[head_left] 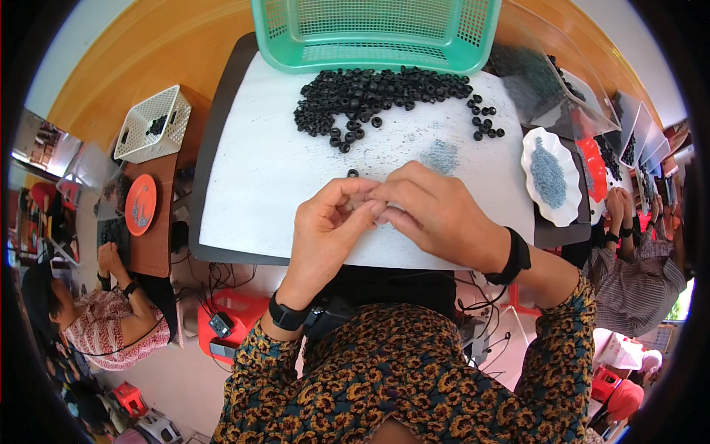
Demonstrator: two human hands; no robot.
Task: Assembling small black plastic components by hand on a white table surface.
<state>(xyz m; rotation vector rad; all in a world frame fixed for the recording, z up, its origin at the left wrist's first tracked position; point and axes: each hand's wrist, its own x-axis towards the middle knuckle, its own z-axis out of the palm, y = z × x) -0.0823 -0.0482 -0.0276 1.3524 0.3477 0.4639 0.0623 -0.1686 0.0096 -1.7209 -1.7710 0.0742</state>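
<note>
My left hand (325, 226) and my right hand (447, 214) meet over the front half of a white board (248, 170). Their fingertips are pinched together. Whatever lies between them is hidden by the fingers. One small black ring-shaped piece (353, 173) rests just beyond the left fingers. Farther back spreads a pile of similar black pieces (370, 92), with a few loose ones (486, 122) to its right. Past my right hand is a thin scatter of blue-grey grains (441, 157). A white scalloped dish (568, 181) of the same grains (549, 174) stands at the right.
A green mesh basket (377, 58) stands behind the pile. Clear plastic dividers (584, 96) rise at the right. On the left are a white basket (174, 133) and an orange plate (150, 214). One person (122, 325) works at the left, others (636, 281) at the right.
</note>
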